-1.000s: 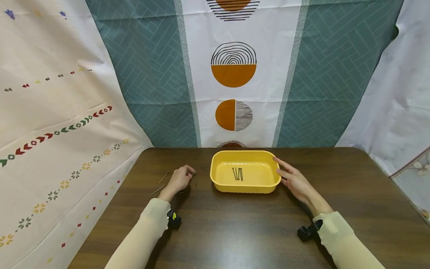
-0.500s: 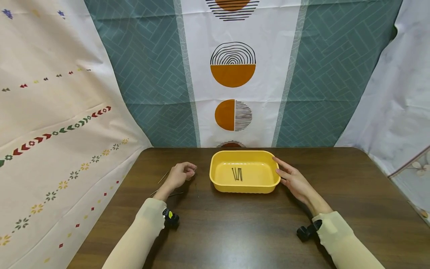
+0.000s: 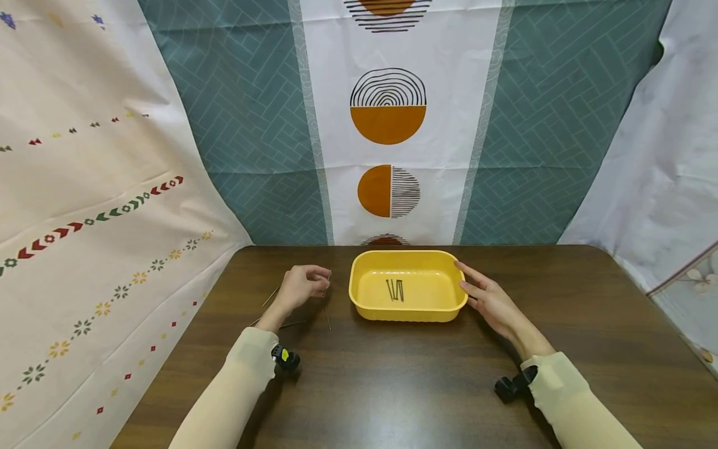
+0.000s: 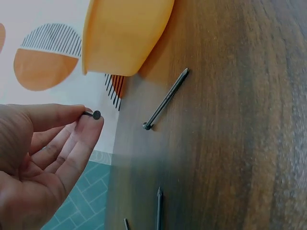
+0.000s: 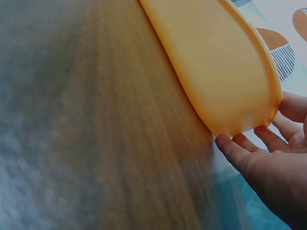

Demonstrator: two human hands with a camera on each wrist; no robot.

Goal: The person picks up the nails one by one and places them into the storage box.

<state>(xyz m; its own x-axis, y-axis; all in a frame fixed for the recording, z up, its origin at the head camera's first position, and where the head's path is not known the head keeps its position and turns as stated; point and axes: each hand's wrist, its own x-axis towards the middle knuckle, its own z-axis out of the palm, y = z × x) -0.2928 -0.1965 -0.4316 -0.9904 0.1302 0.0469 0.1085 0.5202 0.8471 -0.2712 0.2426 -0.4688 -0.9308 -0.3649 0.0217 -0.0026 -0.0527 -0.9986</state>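
Note:
My left hand [image 3: 299,288] pinches a nail [image 4: 97,115] between thumb and index finger, its flat head facing the left wrist camera. The hand is raised over the left part of the table, left of the yellow tray [image 3: 409,315]. Below it, a loose nail [image 4: 165,98] lies on the wood, and the tip of another nail [image 4: 159,206] shows at the bottom of the left wrist view. Several nails [image 3: 395,290] lie side by side inside the tray. My right hand [image 3: 496,307] touches the tray's right end with spread, fairly straight fingertips [image 5: 224,141].
On the brown table [image 3: 392,386], further nails lie around and partly behind the left forearm, one thin nail [image 3: 271,297] beside the hand. A patterned cloth [image 3: 387,125] hangs right behind the table's far edge. Light cloth [image 3: 112,249] borders the left side.
My left hand has lifted from the table with the nail, which now stands more upright in the fingers. The right hand and the tray have stayed in place.

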